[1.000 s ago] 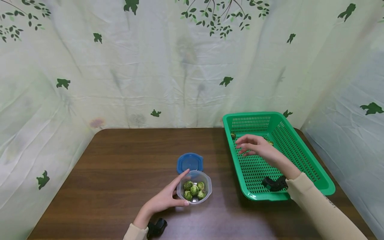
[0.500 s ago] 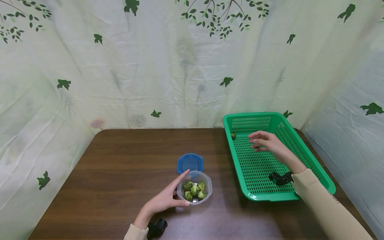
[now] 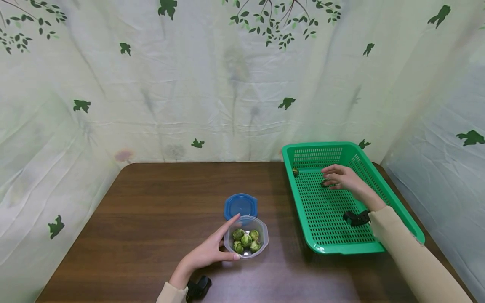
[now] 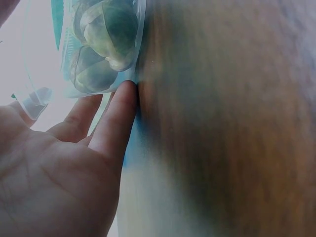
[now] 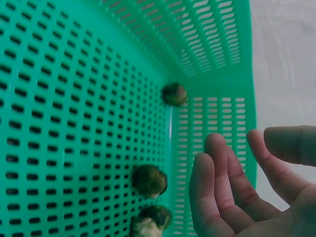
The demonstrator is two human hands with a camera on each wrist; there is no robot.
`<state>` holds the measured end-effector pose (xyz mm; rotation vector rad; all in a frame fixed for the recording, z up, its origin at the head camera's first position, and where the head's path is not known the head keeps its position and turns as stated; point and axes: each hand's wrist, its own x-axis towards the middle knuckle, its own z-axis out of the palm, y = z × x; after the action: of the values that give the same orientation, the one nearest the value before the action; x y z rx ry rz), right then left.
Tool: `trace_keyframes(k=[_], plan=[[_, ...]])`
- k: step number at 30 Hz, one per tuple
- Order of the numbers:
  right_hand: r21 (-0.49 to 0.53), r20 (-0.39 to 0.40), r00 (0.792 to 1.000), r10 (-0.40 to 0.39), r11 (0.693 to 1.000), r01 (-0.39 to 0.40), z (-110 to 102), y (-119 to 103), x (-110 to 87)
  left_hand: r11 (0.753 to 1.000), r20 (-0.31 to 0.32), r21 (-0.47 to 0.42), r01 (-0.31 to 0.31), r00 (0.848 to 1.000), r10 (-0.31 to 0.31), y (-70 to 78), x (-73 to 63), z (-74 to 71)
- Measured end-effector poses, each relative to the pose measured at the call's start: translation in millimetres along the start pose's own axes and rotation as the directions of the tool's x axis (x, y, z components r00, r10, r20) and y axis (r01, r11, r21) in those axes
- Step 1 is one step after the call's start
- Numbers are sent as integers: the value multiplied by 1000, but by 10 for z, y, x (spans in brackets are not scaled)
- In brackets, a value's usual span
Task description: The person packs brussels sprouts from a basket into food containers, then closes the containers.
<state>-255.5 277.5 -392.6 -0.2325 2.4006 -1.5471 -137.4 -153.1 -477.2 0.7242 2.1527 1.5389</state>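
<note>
Roughly at the lower centre of the head view, a cluster of green sprouts (image 3: 246, 240) lay inside a clear container (image 3: 264, 235). The left hand (image 3: 206, 253) held that container from its left side, thumb at the near rim and forefinger along the far one, the fingers spread just wide enough to span it; the left wrist view showed fingertips against its wall at upper left. Directly above the container in the frame sat a blue lid (image 3: 240, 205).

Over at the right, a green basket (image 3: 329, 248) contained more sprouts: one sprout (image 3: 295, 172) by its upper left corner and a darker one (image 3: 324, 184) partly hidden by the right hand (image 3: 342, 180). That hand hung over the basket with its fingers apart and loosely bent, gripping nothing. In the right wrist view, further sprouts showed at lower centre, clear of the fingertips.

Black wrist devices (image 3: 199, 288) sat below both hands, next to pale sleeves (image 3: 409, 252). Everything rested on a brown surface (image 3: 166, 210), and a leaf-patterned curtain (image 3: 212, 80) filled the upper frame.
</note>
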Motion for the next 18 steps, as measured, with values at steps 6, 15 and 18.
trace_keyframes(k=[6, 15, 18], plan=[[-36, 6, 999, 43, 998, -43, -50, 68, 63, 1000, -2, -3, -7, 1000, 7, -1, 4, 3], [-66, 36, 994, 104, 993, -101, -102, 109, 106, 1000, 0, -5, -10, 1000, 10, -7, 3, 2], [-82, 45, 991, 124, 989, -120, -100, 118, 120, 1000, 0, -7, -10, 1000, 10, -14, 2, 2]])
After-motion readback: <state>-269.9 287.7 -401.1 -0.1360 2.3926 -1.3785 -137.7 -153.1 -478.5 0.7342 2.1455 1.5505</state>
